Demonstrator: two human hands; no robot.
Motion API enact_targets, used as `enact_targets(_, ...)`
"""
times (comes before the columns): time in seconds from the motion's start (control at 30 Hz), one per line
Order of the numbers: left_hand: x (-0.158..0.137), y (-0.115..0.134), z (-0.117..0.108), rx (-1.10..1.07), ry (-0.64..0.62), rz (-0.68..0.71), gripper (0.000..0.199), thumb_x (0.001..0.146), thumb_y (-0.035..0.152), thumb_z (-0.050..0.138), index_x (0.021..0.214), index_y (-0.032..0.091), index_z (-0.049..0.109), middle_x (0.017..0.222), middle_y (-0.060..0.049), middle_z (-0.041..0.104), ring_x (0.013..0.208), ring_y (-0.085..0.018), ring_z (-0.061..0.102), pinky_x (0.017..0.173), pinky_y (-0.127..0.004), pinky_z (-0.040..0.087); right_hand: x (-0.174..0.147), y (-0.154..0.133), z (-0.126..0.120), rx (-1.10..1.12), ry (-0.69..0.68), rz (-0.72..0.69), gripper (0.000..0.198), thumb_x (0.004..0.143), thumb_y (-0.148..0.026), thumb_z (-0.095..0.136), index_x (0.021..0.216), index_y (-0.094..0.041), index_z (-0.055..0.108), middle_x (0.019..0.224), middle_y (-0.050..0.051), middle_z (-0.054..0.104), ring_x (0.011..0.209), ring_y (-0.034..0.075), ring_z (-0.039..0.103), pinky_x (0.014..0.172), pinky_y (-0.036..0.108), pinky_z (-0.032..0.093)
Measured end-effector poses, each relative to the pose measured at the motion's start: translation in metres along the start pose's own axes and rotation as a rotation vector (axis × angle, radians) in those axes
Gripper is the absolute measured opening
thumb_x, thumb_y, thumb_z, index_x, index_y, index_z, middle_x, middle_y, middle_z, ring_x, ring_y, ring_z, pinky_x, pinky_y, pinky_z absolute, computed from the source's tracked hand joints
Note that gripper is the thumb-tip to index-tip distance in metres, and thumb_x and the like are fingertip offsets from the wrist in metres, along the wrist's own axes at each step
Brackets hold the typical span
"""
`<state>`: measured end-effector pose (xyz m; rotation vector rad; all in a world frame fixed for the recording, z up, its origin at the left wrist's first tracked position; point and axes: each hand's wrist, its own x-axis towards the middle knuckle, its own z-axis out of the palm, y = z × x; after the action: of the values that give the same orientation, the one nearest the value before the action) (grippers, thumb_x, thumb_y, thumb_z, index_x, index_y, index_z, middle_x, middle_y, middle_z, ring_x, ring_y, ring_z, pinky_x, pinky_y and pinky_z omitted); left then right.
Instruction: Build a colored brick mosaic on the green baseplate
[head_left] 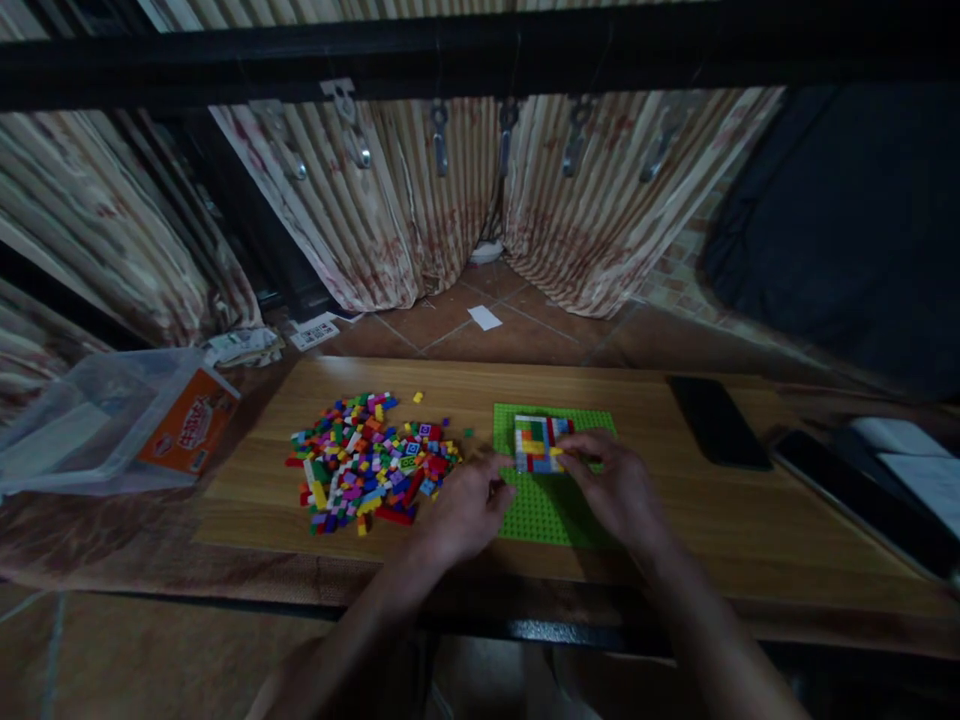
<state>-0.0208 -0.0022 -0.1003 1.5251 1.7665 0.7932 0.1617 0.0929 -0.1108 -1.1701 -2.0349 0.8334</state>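
Observation:
A small rectangular build of toy bricks (pixel 534 440) sits on a green baseplate (pixel 551 512). Its left and upper edges are white, with green, orange, yellow, red and blue bricks within. At its right side my right hand (pixel 613 482) pinches a small yellow brick (pixel 556 452) over the build; I cannot tell if that brick touches it. By the baseplate's left edge is my left hand (pixel 471 508), its index finger reaching toward the build and the thumb apart below. Nothing shows between them. Loose bricks (pixel 367 460) of many colours lie heaped to the left.
A clear plastic box (pixel 105 410) with an orange label stands at the far left. On the wooden board (pixel 247 490) lies a black phone (pixel 718 422), right of the baseplate. Another dark device (pixel 855 500) lies farther right. A dark bar (pixel 465 62) with hanging hooks crosses above.

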Motion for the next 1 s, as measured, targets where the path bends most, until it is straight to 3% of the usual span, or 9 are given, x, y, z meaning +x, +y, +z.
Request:
enact_targets(0.3, 0.007, 0.009, 0.020, 0.026, -0.104, 0.023, 0.053, 0.082, 0.029, 0.049, 0.134, 0.017, 0.046, 0.061, 0.001, 0.064, 0.060, -0.019, 0.059, 0.059, -0.027, 0.041, 0.004, 0.008, 0.011, -0.047, 0.003, -0.026, 0.011, 0.078, -0.030, 0.062, 0.081, -0.025, 0.070, 0.098, 0.005, 0.061, 0.097, 0.022, 0.056, 0.091, 0.040, 0.042)
enact_targets(1.0, 0.013, 0.014, 0.029, 0.037, -0.117, 0.026, 0.057, 0.082, 0.029, 0.050, 0.136, 0.015, 0.044, 0.060, -0.001, 0.064, 0.061, -0.020, 0.061, 0.060, -0.028, 0.041, 0.002, 0.007, 0.018, -0.132, 0.115, 0.039, 0.016, 0.074, -0.025, 0.056, 0.084, -0.023, 0.070, 0.096, 0.006, 0.061, 0.092, 0.022, 0.057, 0.088, 0.040, 0.044)
